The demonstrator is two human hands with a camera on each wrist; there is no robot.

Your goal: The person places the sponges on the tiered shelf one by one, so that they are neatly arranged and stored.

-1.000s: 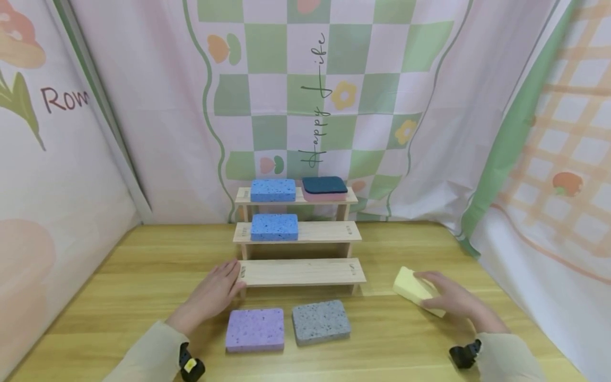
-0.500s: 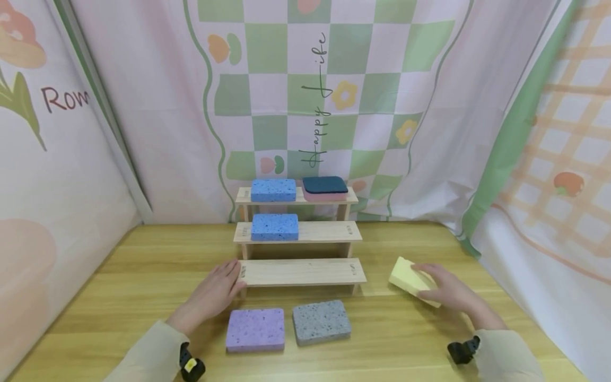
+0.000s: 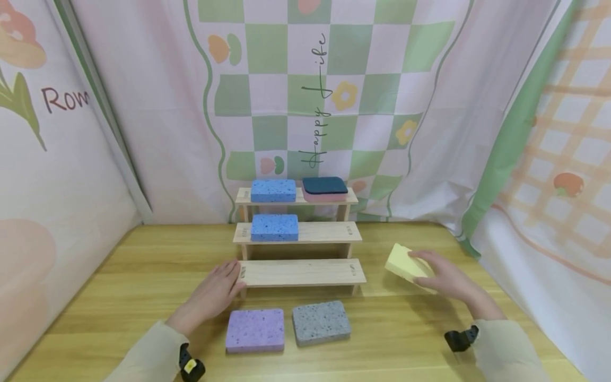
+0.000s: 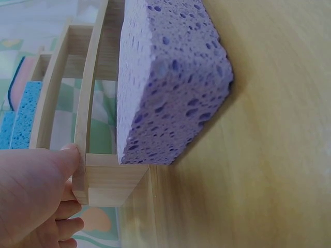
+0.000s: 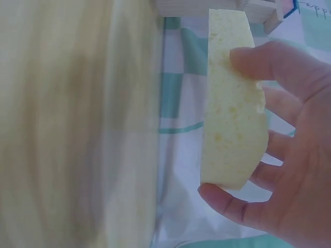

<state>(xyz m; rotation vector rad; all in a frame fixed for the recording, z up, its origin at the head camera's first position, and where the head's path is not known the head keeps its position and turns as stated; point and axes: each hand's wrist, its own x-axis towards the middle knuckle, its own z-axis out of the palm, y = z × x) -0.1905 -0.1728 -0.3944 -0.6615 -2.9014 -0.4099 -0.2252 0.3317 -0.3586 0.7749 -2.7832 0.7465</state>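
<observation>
My right hand (image 3: 446,277) grips a pale yellow sponge (image 3: 404,263) by its edges, to the right of a three-tier wooden rack (image 3: 298,272). In the right wrist view, the thumb and fingers stretch around the sponge (image 5: 232,119), which is clear of the table. My left hand (image 3: 213,291) holds the left end of the rack's lowest board, thumb at its edge in the left wrist view. In front of the rack lie a purple sponge (image 3: 255,330) and a grey speckled sponge (image 3: 321,322).
A blue sponge (image 3: 273,190) and a pink sponge with a dark scouring top (image 3: 325,189) sit on the top tier. Another blue sponge (image 3: 274,227) lies on the left of the middle tier. Printed curtains (image 3: 162,106) surround the wooden table (image 3: 157,249).
My right hand has lifted the yellow sponge off the table and carried it a little left and away from me. The left hand and the rack have stayed in place.
</observation>
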